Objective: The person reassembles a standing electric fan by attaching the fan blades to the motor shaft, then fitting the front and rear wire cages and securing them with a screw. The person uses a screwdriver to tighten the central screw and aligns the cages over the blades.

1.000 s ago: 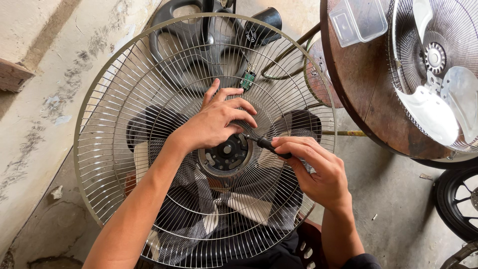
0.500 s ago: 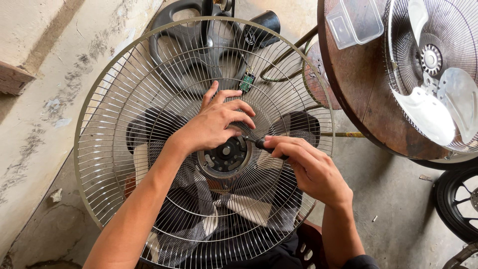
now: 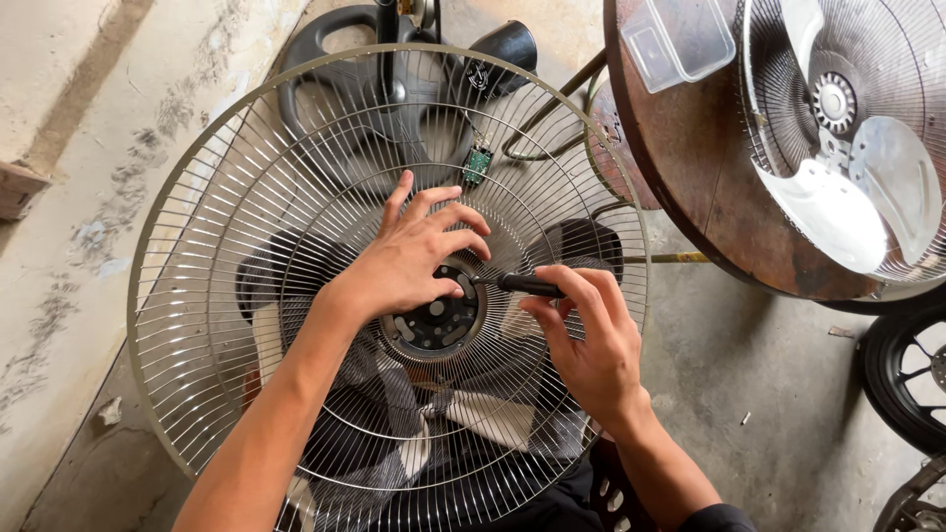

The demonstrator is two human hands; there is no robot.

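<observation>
A large round wire fan guard (image 3: 227, 177) lies across my lap, with a black hub (image 3: 434, 323) at its middle. My left hand (image 3: 409, 251) rests flat on the wires just above the hub, fingers spread and thumb at the hub's rim. My right hand (image 3: 586, 340) grips a black-handled screwdriver (image 3: 527, 286) whose tip points left into the hub's upper right edge.
A black fan base (image 3: 345, 59) with a small green circuit board (image 3: 478, 163) lies beyond the guard on the concrete floor. At right, a round wooden table (image 3: 680, 177) bears a clear plastic box (image 3: 680, 39) and another fan guard with white blades (image 3: 838, 138). A wheel (image 3: 902, 379) stands at far right.
My right hand has turned and shifted left, bringing the screwdriver more level against the hub. My left hand stays on the guard. The view has drifted slightly.
</observation>
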